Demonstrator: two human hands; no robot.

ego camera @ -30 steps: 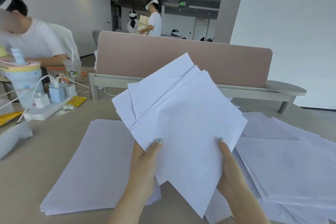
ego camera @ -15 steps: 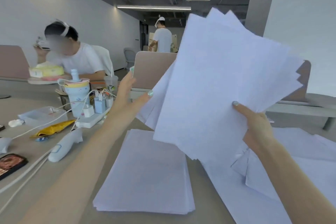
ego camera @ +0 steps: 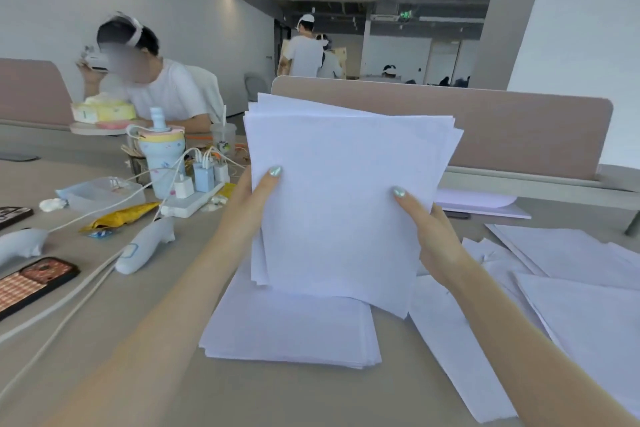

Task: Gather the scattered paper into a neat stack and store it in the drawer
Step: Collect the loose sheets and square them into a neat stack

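Note:
I hold a bundle of white paper sheets (ego camera: pixel 346 191) upright above the desk, its edges roughly lined up. My left hand (ego camera: pixel 254 199) grips its left side with the thumb on the front. My right hand (ego camera: pixel 427 232) grips its right side the same way. Directly under the bundle a flat stack of white paper (ego camera: pixel 294 333) lies on the beige desk (ego camera: pixel 104 340). Loose sheets (ego camera: pixel 571 270) are spread out to the right, overlapping at odd angles. No drawer is in view.
On the left lie a white power strip with chargers (ego camera: pixel 194 198), a pastel cup (ego camera: pixel 162 159), cables, a yellow wrapper (ego camera: pixel 121 217), two white handheld devices (ego camera: pixel 145 246) and a phone (ego camera: pixel 31 282). A pink divider (ego camera: pixel 502 135) stands behind. A person sits at far left.
The fanned, skewed sheets have been squared into one bundle and brought down in front of me. My left hand, off the paper half a second ago, now grips its left edge.

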